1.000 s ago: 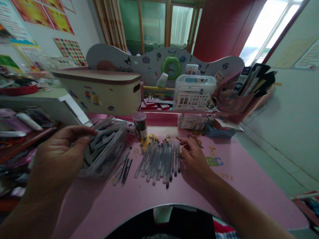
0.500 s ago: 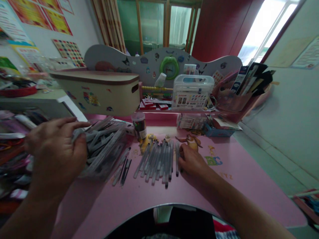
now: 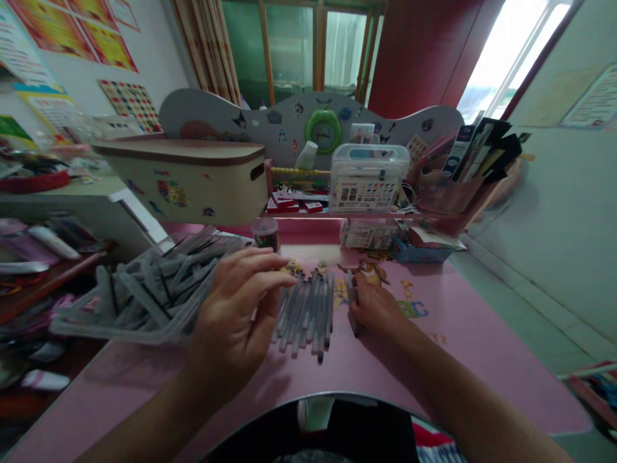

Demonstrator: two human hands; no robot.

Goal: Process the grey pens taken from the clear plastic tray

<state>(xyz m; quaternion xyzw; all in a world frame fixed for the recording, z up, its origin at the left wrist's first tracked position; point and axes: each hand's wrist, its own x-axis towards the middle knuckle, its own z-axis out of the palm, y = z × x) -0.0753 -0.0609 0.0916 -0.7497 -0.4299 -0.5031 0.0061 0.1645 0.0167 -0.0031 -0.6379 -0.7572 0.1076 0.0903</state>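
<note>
Clear-barrelled pens (image 3: 308, 315) lie side by side in a fanned row on the pink desk (image 3: 299, 379). Over the row's left end hovers my left hand (image 3: 241, 315), thumb and fingers apart, with nothing visible between them. To the right of the row, my right hand (image 3: 378, 305) has its fingers closed on a single pen (image 3: 353, 305), which stands apart from the others. A clear plastic bin (image 3: 144, 335) heaped with grey translucent pen parts (image 3: 144, 289) sits at the left. My left hand hides the desk beside the bin.
Behind the pens stands a small round tub (image 3: 266, 233). Farther back are a lidded cream storage box (image 3: 187, 183), a clear carry case (image 3: 369, 180) on a shelf, and a blue box (image 3: 421, 251). A pen holder (image 3: 448, 190) rises at the right.
My left hand has moved right from above the bin to the left end of the pen row. The right hand and its pen have shifted slightly right, away from the row.
</note>
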